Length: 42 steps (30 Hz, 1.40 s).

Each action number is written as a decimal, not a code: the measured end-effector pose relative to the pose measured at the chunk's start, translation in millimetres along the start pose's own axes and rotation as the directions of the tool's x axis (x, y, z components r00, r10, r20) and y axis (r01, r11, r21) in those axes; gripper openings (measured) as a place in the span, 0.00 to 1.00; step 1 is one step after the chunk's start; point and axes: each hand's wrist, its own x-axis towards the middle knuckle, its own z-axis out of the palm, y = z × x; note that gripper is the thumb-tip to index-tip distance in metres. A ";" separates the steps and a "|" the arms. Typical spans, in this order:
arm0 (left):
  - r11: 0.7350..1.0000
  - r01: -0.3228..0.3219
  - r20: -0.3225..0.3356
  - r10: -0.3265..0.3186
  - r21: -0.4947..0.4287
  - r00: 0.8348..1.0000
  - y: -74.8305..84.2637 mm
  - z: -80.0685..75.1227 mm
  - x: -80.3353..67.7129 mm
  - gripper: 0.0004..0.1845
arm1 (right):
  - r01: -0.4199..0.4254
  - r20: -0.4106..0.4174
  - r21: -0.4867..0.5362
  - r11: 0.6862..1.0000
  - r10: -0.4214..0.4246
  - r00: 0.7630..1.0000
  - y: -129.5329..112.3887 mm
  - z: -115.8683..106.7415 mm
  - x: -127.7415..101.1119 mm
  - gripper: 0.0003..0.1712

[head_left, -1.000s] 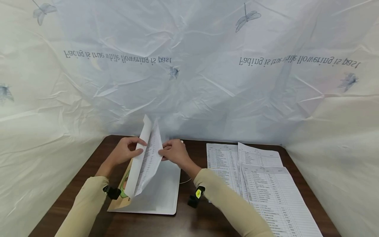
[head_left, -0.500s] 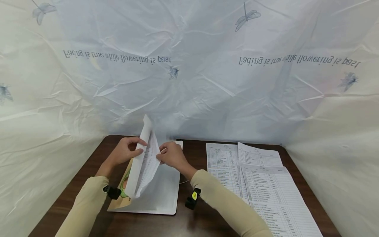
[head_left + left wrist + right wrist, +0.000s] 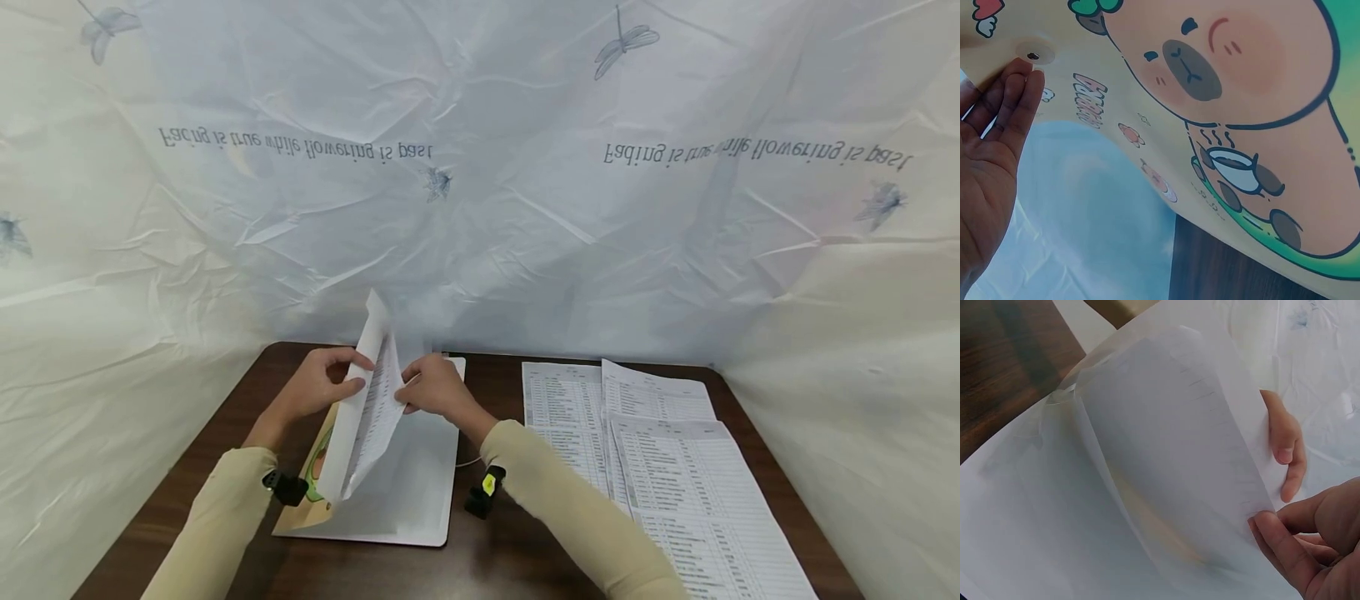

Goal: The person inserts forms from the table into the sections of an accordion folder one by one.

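A file folder lies on the table with its cover raised. The cover's outside, in the left wrist view, has a cartoon animal holding a cup. My left hand pinches the cover's upper edge between thumb and fingers; in the left wrist view its fingertips are right at a round snap hole. My right hand pinches the edge of a printed sheet that stands tilted against the cover's inner side. From the right wrist view, thumb and fingers meet at the sheet's corner.
Several printed lists overlap on the right of the dark wooden table. A thin pale cord shows beside the folder's right edge. White plastic sheeting hangs round the back and sides.
My right hand has moved slightly left and bent the sheet's edge closer to the raised cover. The left hand keeps its hold on the cover almost unmoved.
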 end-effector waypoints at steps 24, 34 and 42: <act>0.999 0.025 -0.027 -0.024 0.043 0.999 -7.7 -2.3 -2.6 0.11 | 0.010 -0.107 0.006 1.000 -0.010 0.994 10.3 4.5 4.3 0.17; 0.999 0.032 -0.021 -0.032 -0.007 0.999 -8.4 -4.5 -2.4 0.10 | 0.006 -0.038 -0.008 1.000 -0.006 0.999 3.0 -5.3 0.7 0.17; 1.000 0.018 -0.036 -0.017 0.025 0.999 -5.5 -2.9 -3.2 0.10 | -0.008 -0.054 -0.006 1.000 0.007 0.999 3.8 6.1 7.5 0.15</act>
